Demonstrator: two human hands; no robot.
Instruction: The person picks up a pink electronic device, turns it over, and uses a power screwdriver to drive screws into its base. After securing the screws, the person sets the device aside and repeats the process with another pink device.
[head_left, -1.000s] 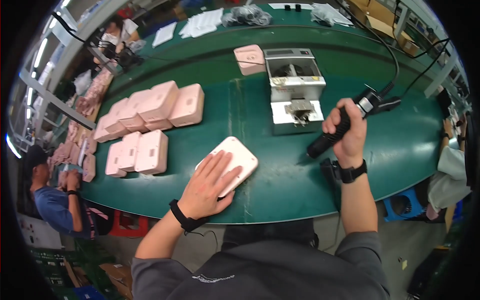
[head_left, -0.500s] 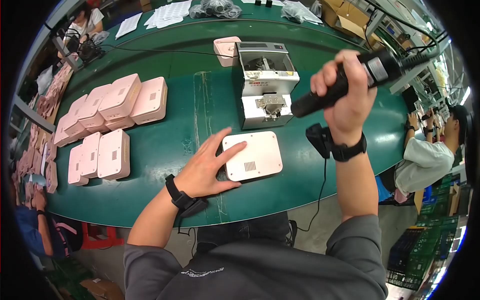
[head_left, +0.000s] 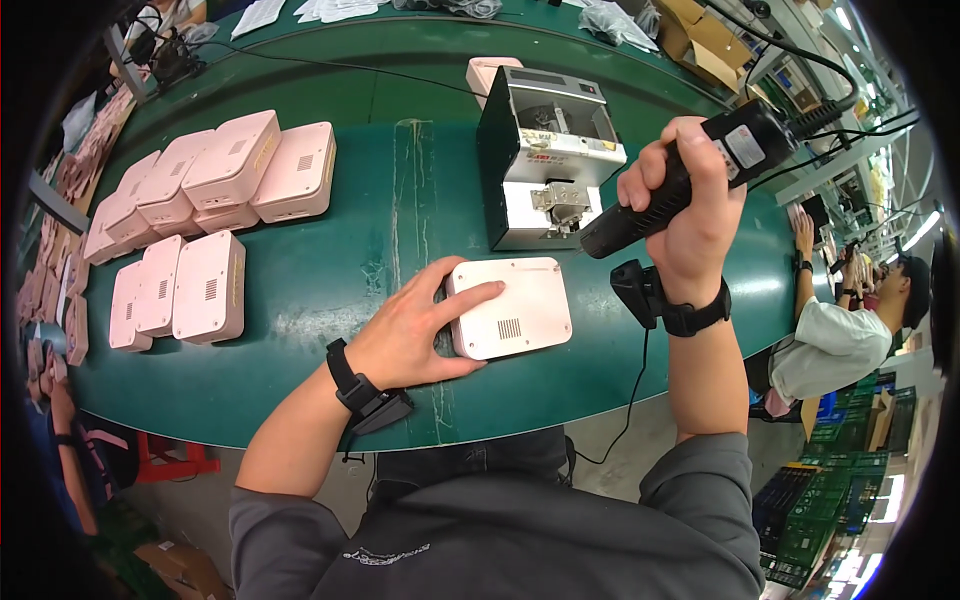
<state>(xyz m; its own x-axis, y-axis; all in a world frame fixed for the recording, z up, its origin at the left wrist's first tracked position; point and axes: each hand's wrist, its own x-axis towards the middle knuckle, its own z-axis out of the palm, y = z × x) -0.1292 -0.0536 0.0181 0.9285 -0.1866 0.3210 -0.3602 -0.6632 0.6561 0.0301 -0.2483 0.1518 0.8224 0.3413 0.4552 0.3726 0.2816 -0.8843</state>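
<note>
A pale pink plastic case (head_left: 520, 303) lies on the green table, its slotted, screw-holed face up. My left hand (head_left: 415, 318) grips its left side, index finger across the top face and thumb along the near edge. Raised on the right, my right hand (head_left: 690, 205) is closed around a black corded electric screwdriver (head_left: 648, 217). The tool slants down to the left, its tip just beyond the case's far right corner and apart from it. Behind the case stands a screw feeder (head_left: 553, 150) with a metal outlet on its front.
Several similar pink cases (head_left: 210, 285) sit stacked and lined up at left. Another pink case (head_left: 492, 72) is partly hidden behind the feeder. A dark cable (head_left: 340, 66) crosses the far table. Co-workers sit at the sides, one in a white shirt (head_left: 835, 340) at right.
The screwdriver has moved from beside the feeder's outlet down toward the case's far right corner. My left hand keeps its grip on the case. The whole view has shifted slightly.
</note>
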